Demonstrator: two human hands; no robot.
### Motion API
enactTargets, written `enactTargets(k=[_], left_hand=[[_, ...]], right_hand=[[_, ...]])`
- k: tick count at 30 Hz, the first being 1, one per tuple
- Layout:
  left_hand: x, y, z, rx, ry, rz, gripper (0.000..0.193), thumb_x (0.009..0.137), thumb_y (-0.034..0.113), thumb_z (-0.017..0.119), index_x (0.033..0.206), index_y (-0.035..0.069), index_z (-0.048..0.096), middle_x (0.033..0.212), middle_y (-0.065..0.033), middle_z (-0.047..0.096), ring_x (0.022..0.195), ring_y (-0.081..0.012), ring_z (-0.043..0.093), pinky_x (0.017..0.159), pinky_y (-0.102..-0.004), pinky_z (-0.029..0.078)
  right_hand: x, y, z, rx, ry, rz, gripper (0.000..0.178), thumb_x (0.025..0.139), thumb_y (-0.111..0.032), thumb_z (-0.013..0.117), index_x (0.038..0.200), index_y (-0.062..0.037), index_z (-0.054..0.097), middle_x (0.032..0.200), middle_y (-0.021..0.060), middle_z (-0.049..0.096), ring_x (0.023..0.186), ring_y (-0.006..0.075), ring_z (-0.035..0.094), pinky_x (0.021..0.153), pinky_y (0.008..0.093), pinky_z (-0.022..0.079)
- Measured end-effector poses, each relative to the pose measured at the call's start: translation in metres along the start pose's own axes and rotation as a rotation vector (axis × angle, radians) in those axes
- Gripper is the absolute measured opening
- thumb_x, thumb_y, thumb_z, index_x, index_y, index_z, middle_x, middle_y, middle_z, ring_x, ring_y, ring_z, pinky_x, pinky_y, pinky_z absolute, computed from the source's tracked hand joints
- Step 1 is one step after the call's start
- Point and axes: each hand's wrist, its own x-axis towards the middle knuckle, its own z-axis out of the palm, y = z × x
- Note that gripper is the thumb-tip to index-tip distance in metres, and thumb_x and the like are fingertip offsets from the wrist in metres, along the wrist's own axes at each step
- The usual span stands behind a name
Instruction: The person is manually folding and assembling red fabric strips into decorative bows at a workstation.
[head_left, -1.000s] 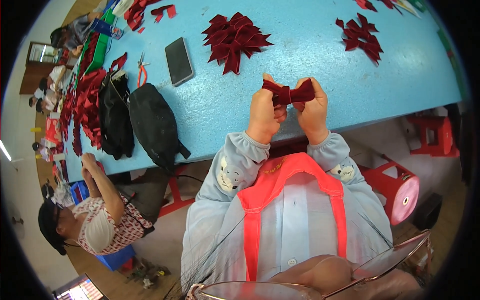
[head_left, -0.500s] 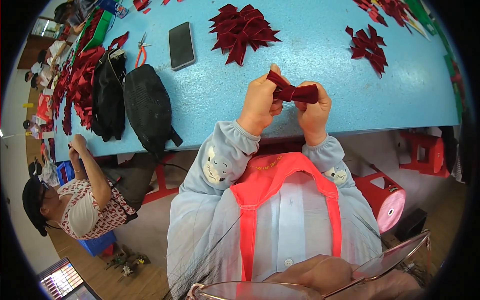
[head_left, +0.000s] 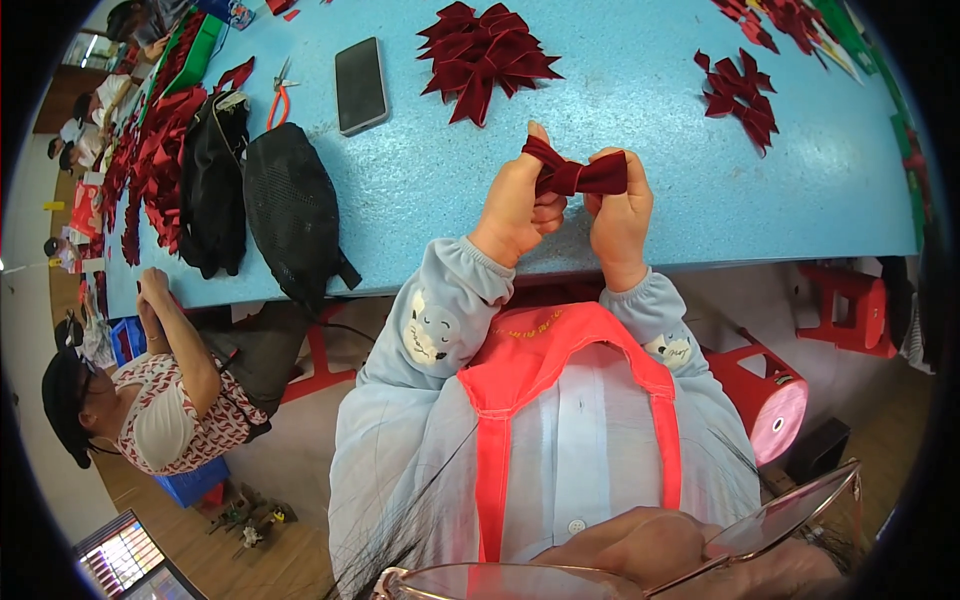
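Note:
Between my two hands is a dark red velvet bow [head_left: 572,178], held just above the near edge of the blue table. My left hand [head_left: 515,205] grips its left loop, thumb up and fingers curled beneath. My right hand [head_left: 622,215] pinches the right loop, with the thumb and fingers on its outer end. Beyond my hands a pile of matching bows [head_left: 486,62] lies on the table. A smaller group of dark red bows [head_left: 738,98] lies farther right.
Left of the pile are a dark phone [head_left: 361,85], orange-handled pliers [head_left: 279,105] and a black mesh bag [head_left: 290,205]. Red ribbon pieces [head_left: 165,170] heap up along the left. A co-worker [head_left: 170,400] sits at my left. A red stool [head_left: 765,390] stands under the table's right side.
Both hands have risen slightly, away from me, with the bow. The bow is now more level, and my right thumb shows along its right end.

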Motion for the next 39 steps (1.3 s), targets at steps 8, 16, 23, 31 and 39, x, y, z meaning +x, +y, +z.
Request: enactTargets(k=[8,16,23,31,39], left_hand=[[0.003,-0.001,0.000,-0.050,0.000,-0.045,0.058,0.084,0.066,0.037,0.056,0.015,0.035,0.046,0.0042,0.027,0.035,-0.0071,0.021,0.034,-0.0239,0.015],[0.008,-0.002,0.006,-0.047,-0.021,-0.038,0.060,0.087,0.063,0.031,0.072,0.009,0.052,0.051,0.0006,0.038,0.041,-0.0108,0.034,0.039,-0.0249,0.028],[0.002,0.004,0.003,0.157,0.080,-0.008,0.058,0.091,0.056,0.027,0.091,0.006,0.058,0.068,-0.0078,0.058,0.054,-0.0168,0.053,0.050,-0.0306,0.046],[0.008,0.009,-0.011,0.198,-0.022,-0.061,0.050,0.095,0.045,0.029,0.093,0.003,0.056,0.074,-0.0107,0.060,0.055,-0.0173,0.055,0.051,-0.0304,0.048],[0.012,0.005,0.000,0.170,0.076,-0.014,0.038,0.094,0.036,0.036,0.090,0.002,0.053,0.065,-0.0065,0.052,0.045,-0.0123,0.042,0.041,-0.0257,0.035]], right_hand=[[0.000,0.002,0.000,-0.134,-0.004,-0.037,0.019,0.092,-0.023,0.045,0.085,-0.0067,0.052,0.063,-0.0053,0.045,0.050,0.0007,0.033,0.044,0.0187,0.024],[0.001,0.001,-0.007,-0.072,-0.034,0.092,0.020,0.093,-0.023,0.045,0.087,-0.0048,0.051,0.071,-0.0027,0.051,0.060,0.0032,0.040,0.052,0.0203,0.034],[0.008,-0.003,-0.013,0.011,-0.125,0.254,0.025,0.093,-0.025,0.041,0.088,-0.0047,0.056,0.068,0.0003,0.054,0.055,0.0052,0.043,0.048,0.0207,0.033],[0.022,-0.011,-0.021,-0.029,-0.242,0.472,0.025,0.092,-0.022,0.041,0.091,-0.0032,0.058,0.070,0.0034,0.057,0.057,0.0098,0.051,0.050,0.0227,0.040],[0.027,-0.013,-0.023,-0.036,-0.195,0.589,0.022,0.090,-0.021,0.044,0.092,-0.0038,0.058,0.071,0.0034,0.057,0.053,0.0107,0.051,0.047,0.0233,0.040]])
